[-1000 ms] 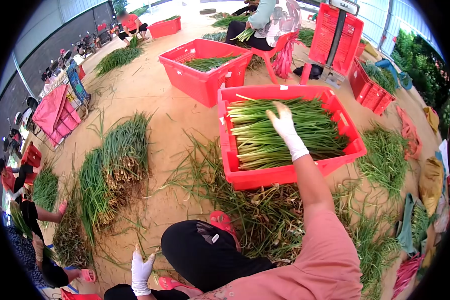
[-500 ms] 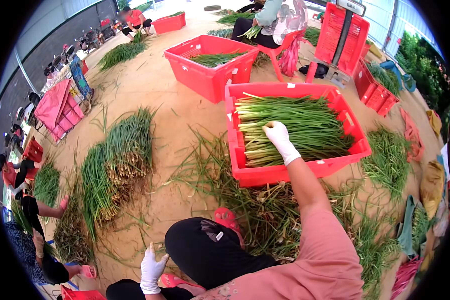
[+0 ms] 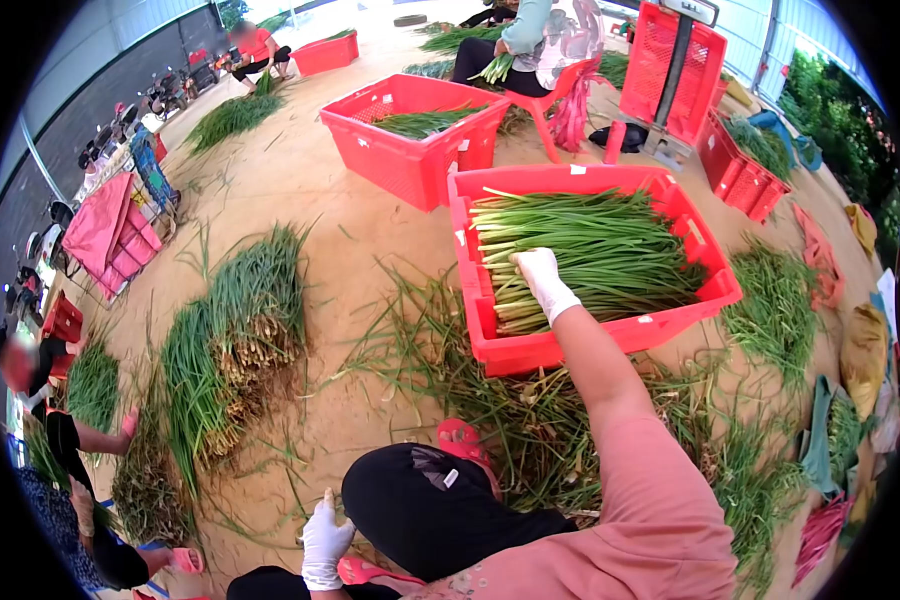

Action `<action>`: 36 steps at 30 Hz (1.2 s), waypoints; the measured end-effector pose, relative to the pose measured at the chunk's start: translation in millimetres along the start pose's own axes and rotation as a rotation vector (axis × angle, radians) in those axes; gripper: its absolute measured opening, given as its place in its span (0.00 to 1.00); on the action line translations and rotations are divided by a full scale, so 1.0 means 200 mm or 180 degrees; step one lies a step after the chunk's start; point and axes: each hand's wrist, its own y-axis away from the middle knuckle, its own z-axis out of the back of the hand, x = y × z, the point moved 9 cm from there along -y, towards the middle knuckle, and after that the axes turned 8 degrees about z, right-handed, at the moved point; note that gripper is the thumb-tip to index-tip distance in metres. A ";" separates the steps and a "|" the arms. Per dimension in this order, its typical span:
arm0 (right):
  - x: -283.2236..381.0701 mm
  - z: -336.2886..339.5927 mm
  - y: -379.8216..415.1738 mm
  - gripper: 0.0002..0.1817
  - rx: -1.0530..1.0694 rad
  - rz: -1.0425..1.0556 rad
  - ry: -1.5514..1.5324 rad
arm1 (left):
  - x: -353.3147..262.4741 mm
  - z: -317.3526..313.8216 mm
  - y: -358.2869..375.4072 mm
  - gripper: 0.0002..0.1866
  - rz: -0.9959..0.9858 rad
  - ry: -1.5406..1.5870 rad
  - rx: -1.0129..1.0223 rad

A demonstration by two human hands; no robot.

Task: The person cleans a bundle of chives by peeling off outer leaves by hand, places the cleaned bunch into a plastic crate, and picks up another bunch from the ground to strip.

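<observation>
Hovering beside the black-clad knee (image 3: pixel 400 510), the white-gloved left hand (image 3: pixel 325 545) keeps thumb and forefinger apart, seemingly empty. Farther out, the white-gloved right hand (image 3: pixel 545 280), spread wide a second ago, now curls its fingers over the pale ends of long green leafy stalks (image 3: pixel 620 240), so contact centres there; whether it grips any, I cannot tell. They lie inside a rectangular red plastic crate (image 3: pixel 580 349).
</observation>
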 end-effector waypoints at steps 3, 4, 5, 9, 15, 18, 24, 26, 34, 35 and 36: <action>0.00 -0.03 0.01 0.07 -0.0119 0.0045 -0.0128 | 0.00 -0.02 -0.03 0.35 0.0035 -0.0013 0.0143; -0.03 -0.04 -0.01 0.06 -0.0163 0.0070 -0.0298 | 0.00 -0.02 -0.04 0.35 0.0026 -0.0012 0.0142; -0.08 -0.05 -0.05 0.06 -0.0170 0.0072 -0.0294 | 0.00 -0.02 -0.04 0.35 -0.0012 -0.0058 0.0132; -0.15 0.14 -0.07 0.04 -0.0748 -0.0384 -0.1410 | -0.02 -0.04 -0.07 0.34 -0.0034 -0.0137 0.0213; -0.06 0.45 0.04 0.04 -0.0702 -0.0433 -0.1315 | -0.03 -0.09 -0.10 0.33 -0.0153 -0.0081 0.0286; 0.19 0.41 0.23 0.05 0.1020 0.0113 -0.1687 | -0.02 -0.10 -0.10 0.33 -0.0165 -0.0154 0.0313; 0.49 0.32 0.98 0.17 0.2910 0.1557 0.3388 | -0.05 -0.12 -0.09 0.27 -0.0167 -0.0236 0.0491; 0.52 0.34 0.78 0.19 0.1963 0.0867 0.1718 | -0.04 -0.16 -0.09 0.25 -0.0226 -0.0329 0.0547; 0.55 -0.25 -0.04 0.32 0.0418 0.3004 0.3248 | -0.02 -0.17 -0.06 0.31 0.0141 -0.0669 0.0532; 0.53 -0.29 -0.10 0.32 0.0386 0.2823 0.3343 | 0.00 -0.20 -0.06 0.33 0.0131 -0.0696 0.0607; 0.50 -0.31 -0.16 0.31 0.0364 0.2624 0.3438 | 0.02 -0.23 -0.05 0.35 0.0123 -0.0730 0.0697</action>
